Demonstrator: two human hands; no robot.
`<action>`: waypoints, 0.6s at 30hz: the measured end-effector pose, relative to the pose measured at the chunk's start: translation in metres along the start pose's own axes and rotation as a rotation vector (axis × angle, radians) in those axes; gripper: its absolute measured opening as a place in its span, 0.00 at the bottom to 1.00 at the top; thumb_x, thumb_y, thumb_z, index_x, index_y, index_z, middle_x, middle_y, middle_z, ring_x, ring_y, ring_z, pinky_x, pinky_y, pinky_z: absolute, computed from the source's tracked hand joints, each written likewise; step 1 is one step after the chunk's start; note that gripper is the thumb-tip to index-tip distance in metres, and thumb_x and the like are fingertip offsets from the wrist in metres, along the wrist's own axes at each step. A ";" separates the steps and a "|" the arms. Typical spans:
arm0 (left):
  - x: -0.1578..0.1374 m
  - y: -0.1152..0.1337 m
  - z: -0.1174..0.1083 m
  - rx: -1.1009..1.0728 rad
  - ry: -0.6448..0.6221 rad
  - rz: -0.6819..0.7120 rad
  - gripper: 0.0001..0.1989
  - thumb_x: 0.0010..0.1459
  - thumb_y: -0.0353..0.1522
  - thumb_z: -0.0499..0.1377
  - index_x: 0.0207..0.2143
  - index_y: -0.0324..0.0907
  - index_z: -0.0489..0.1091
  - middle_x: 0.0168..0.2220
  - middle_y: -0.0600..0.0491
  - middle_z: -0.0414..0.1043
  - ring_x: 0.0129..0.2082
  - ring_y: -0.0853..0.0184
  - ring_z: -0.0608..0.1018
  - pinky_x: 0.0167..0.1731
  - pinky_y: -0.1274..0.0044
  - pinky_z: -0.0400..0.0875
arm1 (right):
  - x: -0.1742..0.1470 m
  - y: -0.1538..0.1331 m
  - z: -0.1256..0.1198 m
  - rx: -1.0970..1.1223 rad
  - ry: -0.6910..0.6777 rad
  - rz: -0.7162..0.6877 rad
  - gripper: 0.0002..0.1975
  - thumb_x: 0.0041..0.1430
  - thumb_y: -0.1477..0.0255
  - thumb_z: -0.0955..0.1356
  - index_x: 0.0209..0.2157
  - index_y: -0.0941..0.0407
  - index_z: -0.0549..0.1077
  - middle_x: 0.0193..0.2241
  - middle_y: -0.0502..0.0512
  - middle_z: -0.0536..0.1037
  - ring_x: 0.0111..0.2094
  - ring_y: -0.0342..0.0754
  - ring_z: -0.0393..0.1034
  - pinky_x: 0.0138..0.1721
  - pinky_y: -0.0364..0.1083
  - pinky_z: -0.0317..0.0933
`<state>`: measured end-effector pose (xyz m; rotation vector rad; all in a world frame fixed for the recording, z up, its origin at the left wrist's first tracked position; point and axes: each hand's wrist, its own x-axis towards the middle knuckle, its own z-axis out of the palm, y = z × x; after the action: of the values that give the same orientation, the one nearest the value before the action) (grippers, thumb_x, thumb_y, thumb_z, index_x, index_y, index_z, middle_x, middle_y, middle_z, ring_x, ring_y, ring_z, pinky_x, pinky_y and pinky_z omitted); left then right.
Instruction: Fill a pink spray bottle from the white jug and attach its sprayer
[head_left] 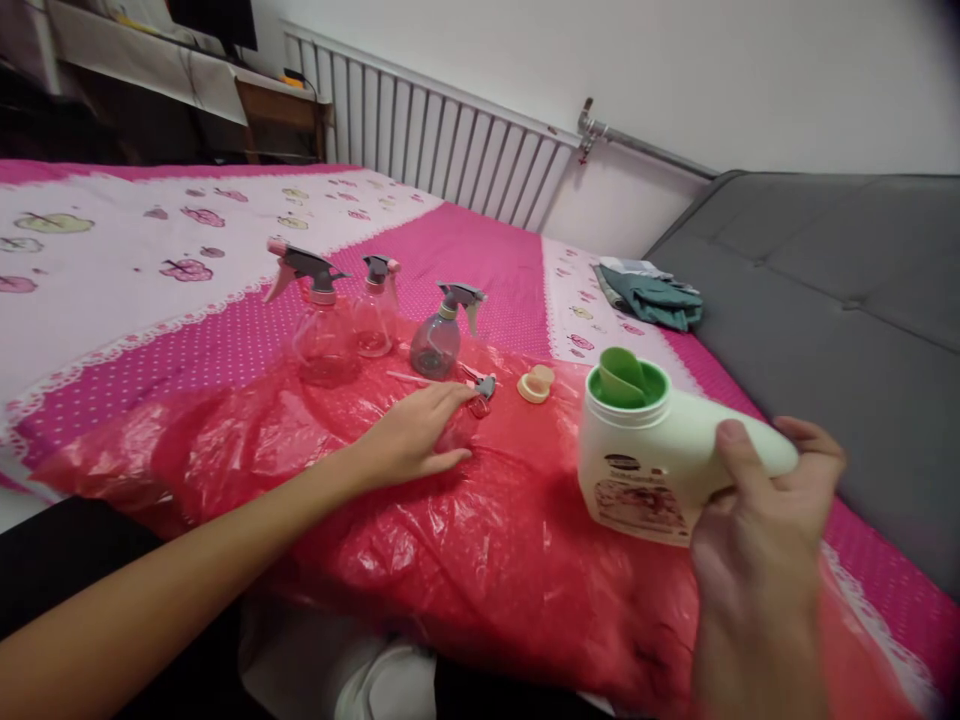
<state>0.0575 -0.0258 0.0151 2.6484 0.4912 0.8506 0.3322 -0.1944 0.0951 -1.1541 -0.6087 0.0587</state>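
Note:
My right hand (765, 510) grips the handle of a pale green-white detergent jug (630, 475), lifted above the red plastic sheet. The jug's uncapped mouth shows a green pouring spout (622, 380). Over the sheet, my left hand (416, 435) has its fingers and thumb around a small see-through bottle (454, 432), mostly hidden and hard to tell from the red beneath. By its fingertips lies a grey and pink spray head (484, 386). Three spray bottles stand behind: one large with a pink trigger (326, 345), one clear (373, 320), one bluish-grey (436, 345).
A yellowish cap (535, 384) lies on the red plastic sheet (390, 530), which covers the near part of a pink patterned bed (480, 240). Folded clothes (652, 295) rest beside the grey headboard (825, 300). A radiator (442, 130) and a desk (277, 105) stand behind.

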 end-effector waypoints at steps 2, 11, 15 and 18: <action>0.001 0.002 0.001 0.006 -0.016 0.022 0.31 0.68 0.35 0.64 0.71 0.45 0.63 0.70 0.39 0.70 0.68 0.47 0.75 0.68 0.54 0.71 | -0.004 0.005 0.000 -0.033 0.002 0.022 0.39 0.42 0.58 0.84 0.49 0.49 0.64 0.41 0.49 0.74 0.39 0.45 0.71 0.38 0.46 0.70; 0.001 0.003 0.001 0.034 0.000 0.054 0.29 0.63 0.35 0.63 0.66 0.41 0.68 0.65 0.38 0.76 0.64 0.46 0.78 0.66 0.53 0.73 | -0.009 0.012 0.003 -0.176 -0.119 0.020 0.44 0.43 0.55 0.84 0.56 0.51 0.65 0.46 0.52 0.77 0.42 0.46 0.74 0.41 0.44 0.69; -0.001 0.002 -0.005 0.036 0.015 0.068 0.29 0.63 0.34 0.63 0.65 0.42 0.68 0.64 0.39 0.76 0.63 0.47 0.79 0.64 0.56 0.75 | -0.009 0.020 0.004 -0.244 -0.211 0.044 0.46 0.43 0.53 0.85 0.59 0.52 0.66 0.46 0.53 0.77 0.42 0.47 0.74 0.39 0.44 0.68; -0.002 0.003 -0.006 0.048 -0.017 0.082 0.28 0.62 0.34 0.63 0.64 0.40 0.68 0.64 0.38 0.77 0.62 0.46 0.80 0.63 0.56 0.75 | -0.011 0.025 0.008 -0.280 -0.250 0.046 0.46 0.44 0.53 0.84 0.59 0.51 0.67 0.46 0.52 0.76 0.40 0.46 0.72 0.37 0.44 0.68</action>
<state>0.0527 -0.0279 0.0201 2.7342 0.4054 0.8491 0.3256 -0.1811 0.0706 -1.4452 -0.8301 0.1626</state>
